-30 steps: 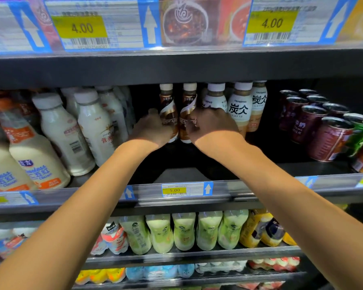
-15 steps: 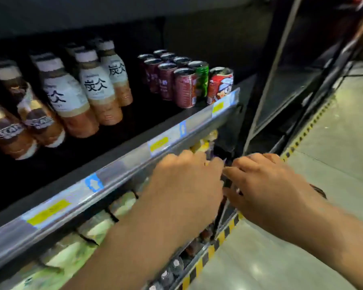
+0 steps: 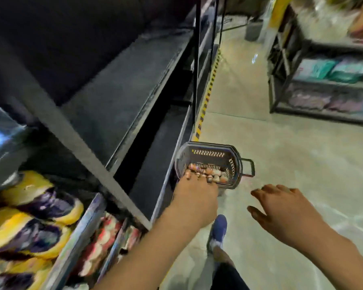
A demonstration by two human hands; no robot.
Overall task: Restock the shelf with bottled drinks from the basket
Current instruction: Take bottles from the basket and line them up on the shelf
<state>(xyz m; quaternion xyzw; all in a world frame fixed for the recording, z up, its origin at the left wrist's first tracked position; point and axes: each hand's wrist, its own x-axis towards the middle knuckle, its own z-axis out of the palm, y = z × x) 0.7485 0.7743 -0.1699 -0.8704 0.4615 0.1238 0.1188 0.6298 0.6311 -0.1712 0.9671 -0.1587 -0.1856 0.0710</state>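
Observation:
A dark plastic basket [image 3: 210, 152] stands on the floor beside the shelf unit, with several bottled drinks [image 3: 213, 174] lying in it, caps toward me. My left hand [image 3: 195, 197] reaches down in front of the basket's near rim, its fingertips overlapping the bottles; whether it grips one is hidden. My right hand [image 3: 281, 210] hovers to the right of the basket, fingers spread and holding nothing. The dark shelf boards [image 3: 122, 88] to the left of the basket are bare.
Yellow-and-purple packs [image 3: 29, 216] and red-white packs [image 3: 101, 243] fill the lower left shelves. A second rack [image 3: 323, 80] with bagged goods stands across the aisle. Yellow-black tape [image 3: 208, 91] runs along the shelf base. My blue shoe [image 3: 218, 231] is below the basket.
My view has swung from the drink shelf down and right to the floor. Both hands left the coffee bottles on the shelf and dropped toward the basket.

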